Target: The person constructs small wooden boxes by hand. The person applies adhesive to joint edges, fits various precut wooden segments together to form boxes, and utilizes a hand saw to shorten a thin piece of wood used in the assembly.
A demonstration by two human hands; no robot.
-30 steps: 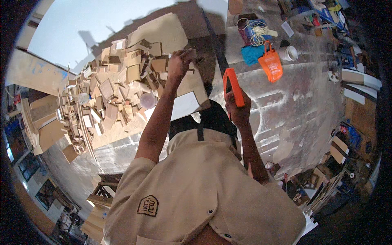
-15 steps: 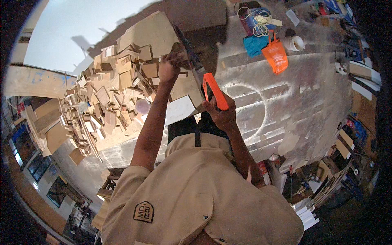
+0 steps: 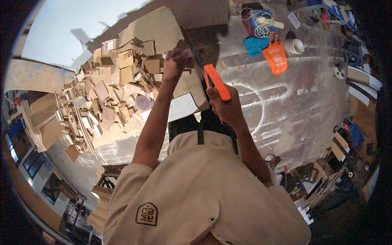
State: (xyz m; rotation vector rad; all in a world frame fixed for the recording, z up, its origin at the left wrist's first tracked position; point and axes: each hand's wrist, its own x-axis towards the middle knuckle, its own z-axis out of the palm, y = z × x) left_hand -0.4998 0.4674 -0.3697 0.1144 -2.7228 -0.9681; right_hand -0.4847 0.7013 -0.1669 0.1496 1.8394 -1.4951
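Note:
My right hand is wrapped round the bright orange handle of a handsaw. The saw's dark blade points away from me, up and to the left, along the right edge of a wooden worktable. At that edge, just left of the blade, my left hand is closed with its fingers bent toward the saw. Whatever lies under or between those fingers is in shadow and cannot be made out. A white flat sheet lies on the tabletop between my left forearm and my body.
Many wood offcuts are heaped on the table to the left, with a round pale lid-like object among them. On the concrete floor to the right are an orange bag, a teal cloth, a coiled cable and a white bucket.
The saw and my right hand have moved slightly forward, away from my body. My left hand stays by the blade at the table's edge, and the whole view has shifted a little.

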